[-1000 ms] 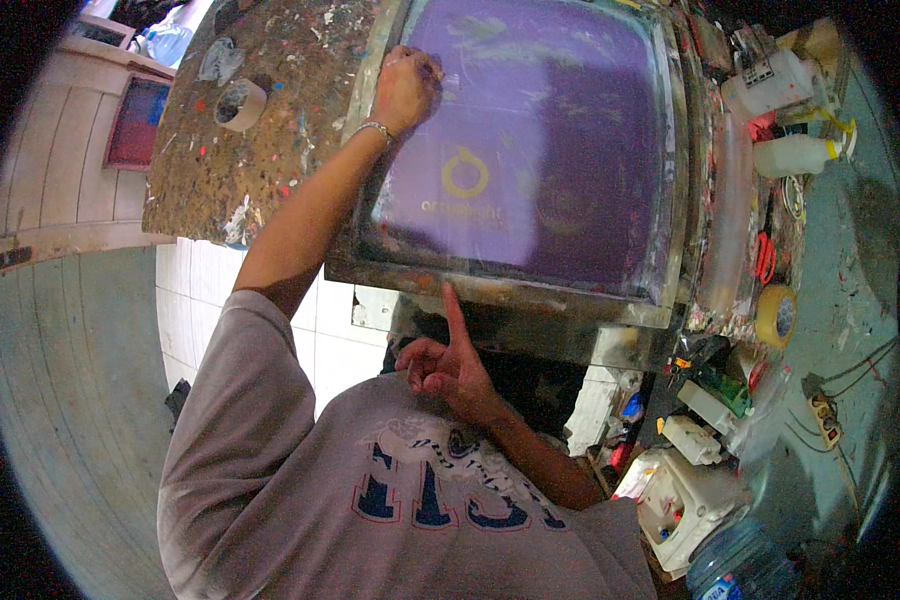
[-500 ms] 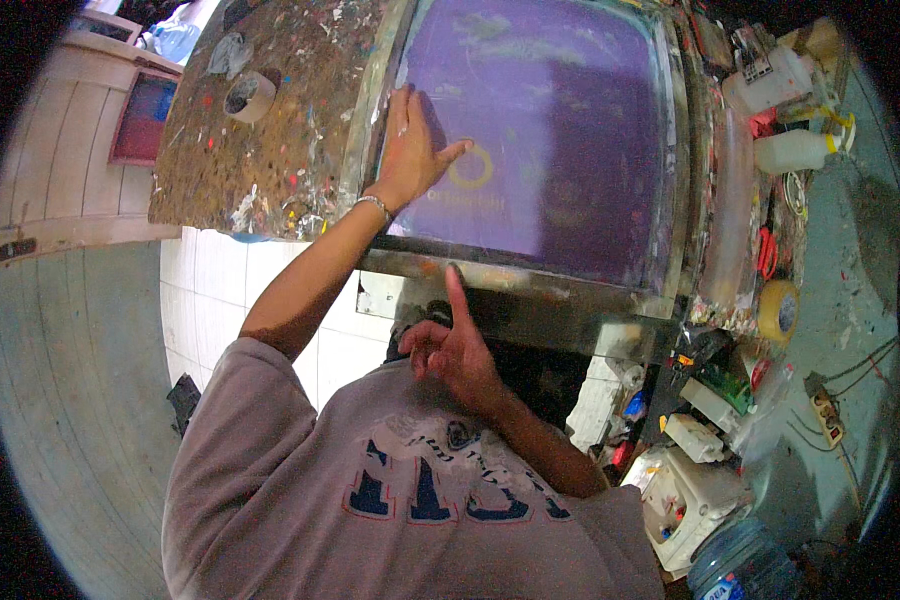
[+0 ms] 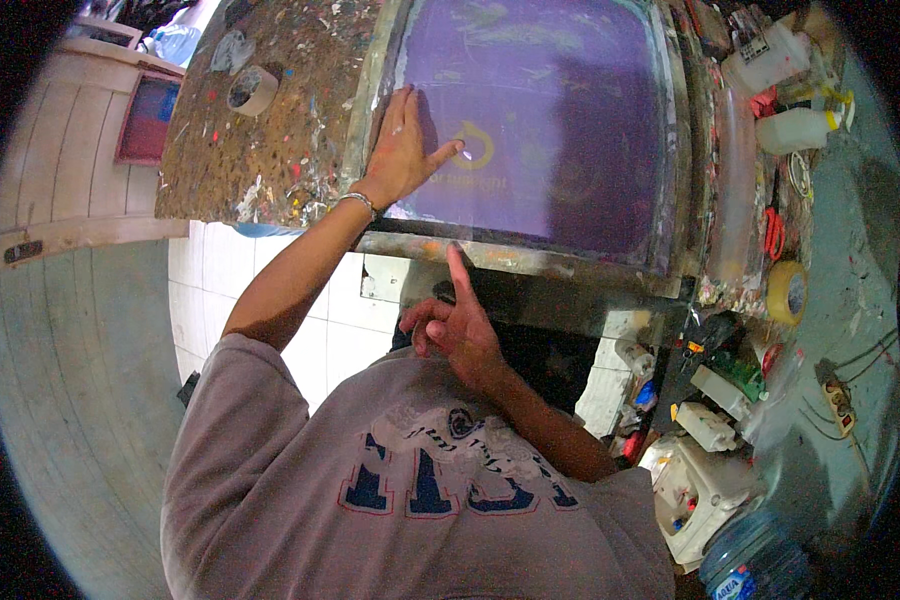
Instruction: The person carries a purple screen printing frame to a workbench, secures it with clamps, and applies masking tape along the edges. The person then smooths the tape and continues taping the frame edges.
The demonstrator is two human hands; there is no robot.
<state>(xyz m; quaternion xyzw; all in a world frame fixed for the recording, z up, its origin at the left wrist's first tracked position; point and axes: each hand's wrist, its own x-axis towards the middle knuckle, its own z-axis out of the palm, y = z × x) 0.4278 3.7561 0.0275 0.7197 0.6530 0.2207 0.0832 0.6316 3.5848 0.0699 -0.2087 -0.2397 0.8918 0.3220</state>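
Note:
A purple mesh printing screen in a worn frame lies on the bench in front of me. Faint yellowish lettering and a ring shape mark its mesh. Flat along the screen's left side rests my left hand, fingers stretched forward and thumb spread toward the ring shape. It holds nothing. My right hand is at the frame's near edge, its index finger pointing up at that edge and its other fingers loosely bent. Nothing shows in it. Whether the index fingertip touches the frame, I cannot tell.
A tape roll sits on the paint-spattered board at left. Along the right edge are a white bottle, red-handled scissors and a yellowish tape roll. Lower right, a large water bottle stands by a white container.
The whole view has shifted slightly, with the screen a little higher in the picture. Both hands keep nearly the same pose and place against the screen.

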